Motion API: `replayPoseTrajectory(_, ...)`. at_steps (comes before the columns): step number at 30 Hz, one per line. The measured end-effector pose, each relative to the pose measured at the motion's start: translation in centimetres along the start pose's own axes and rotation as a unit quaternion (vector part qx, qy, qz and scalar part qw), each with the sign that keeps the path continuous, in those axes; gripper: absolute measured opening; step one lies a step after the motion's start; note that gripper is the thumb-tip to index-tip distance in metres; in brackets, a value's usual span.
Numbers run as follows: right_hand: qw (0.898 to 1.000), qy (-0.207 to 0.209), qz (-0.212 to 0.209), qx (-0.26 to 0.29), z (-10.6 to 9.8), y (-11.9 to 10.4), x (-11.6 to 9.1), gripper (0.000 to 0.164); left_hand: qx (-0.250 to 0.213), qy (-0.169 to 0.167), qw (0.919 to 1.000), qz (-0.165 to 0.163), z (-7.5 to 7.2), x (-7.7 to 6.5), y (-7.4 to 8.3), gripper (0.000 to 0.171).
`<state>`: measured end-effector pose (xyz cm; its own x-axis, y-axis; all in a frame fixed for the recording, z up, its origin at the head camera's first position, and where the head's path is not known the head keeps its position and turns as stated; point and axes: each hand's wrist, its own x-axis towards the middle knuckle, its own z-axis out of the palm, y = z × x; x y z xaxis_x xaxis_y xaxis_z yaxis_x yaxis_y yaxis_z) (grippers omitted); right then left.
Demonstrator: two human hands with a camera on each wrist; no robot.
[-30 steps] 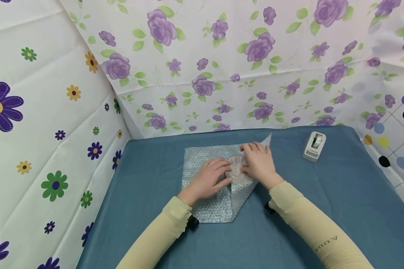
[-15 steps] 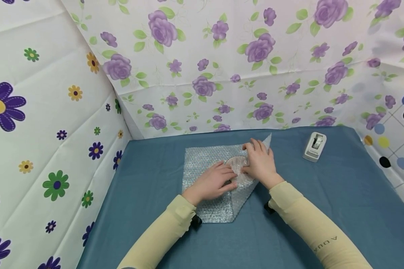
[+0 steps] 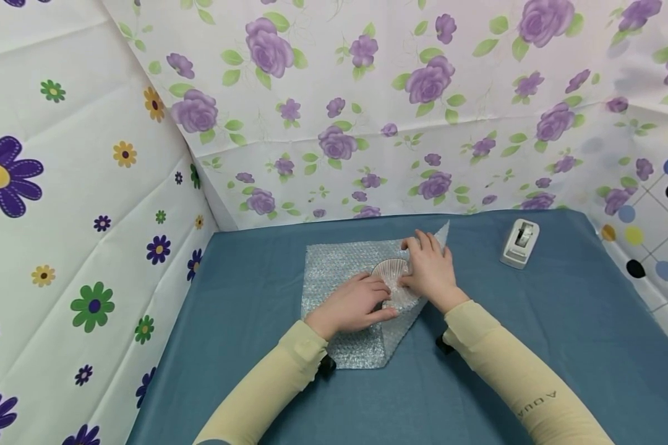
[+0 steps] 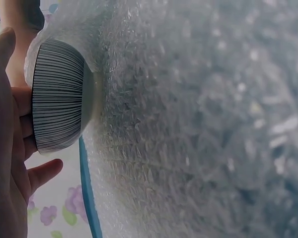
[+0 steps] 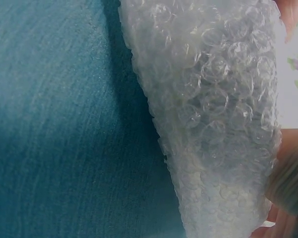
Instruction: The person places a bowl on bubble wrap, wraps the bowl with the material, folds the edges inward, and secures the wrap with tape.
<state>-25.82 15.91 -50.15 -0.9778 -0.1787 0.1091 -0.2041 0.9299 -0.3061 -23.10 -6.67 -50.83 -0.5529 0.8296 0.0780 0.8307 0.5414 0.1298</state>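
Observation:
A small bowl with fine dark lines on its outside stands on a sheet of bubble wrap. My right hand grips the sheet's right part, which is folded up against the bowl, fingers bent over it. On the near left, my left hand reaches over the bowl's near side with fingers loosely extended and thumb apart. The left wrist view shows the bowl upright on its foot, wrap rising along one side. Raised bubble wrap fills the middle of the right wrist view.
A white tape dispenser stands at the back right of the blue-covered table. Flower-printed sheets wall the table at the back and left, with a dotted one at the right.
My left hand has shifted right and slightly nearer, from the bowl's left side to its near side. The right hand stays nearly in place, holding the folded wrap.

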Motion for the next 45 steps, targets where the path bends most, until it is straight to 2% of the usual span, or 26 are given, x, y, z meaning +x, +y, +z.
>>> replayPoseTrajectory(4,1.0,-0.004,0.004,0.0,0.0,0.0,0.0,0.075,0.005,0.001,1.0,0.001,0.0,0.1,0.0,0.053)
replayPoseTrajectory(10,1.0,-0.009,0.009,-0.003,0.0,0.0,0.1,0.076,0.002,-0.012,0.9998,-0.017,0.0,0.0,0.4,0.052)
replayPoseTrajectory(17,1.0,-0.01,0.011,-0.001,0.1,0.0,0.1,0.076,-0.002,-0.009,0.9995,-0.029,0.3,0.1,0.6,0.048)
replayPoseTrajectory(27,1.0,-0.009,0.013,0.007,0.1,0.2,0.1,0.071,0.004,0.003,0.9993,-0.038,0.7,0.1,0.8,0.051)
replayPoseTrajectory(32,1.0,-0.009,0.015,0.01,0.0,0.2,0.1,0.069,-0.006,-0.006,0.9988,-0.047,0.6,0.1,1.0,0.056)
replayPoseTrajectory(45,1.0,-0.011,0.026,0.01,0.0,0.1,0.0,0.07,0.013,-0.027,0.9988,-0.04,0.6,0.3,1.1,0.062)
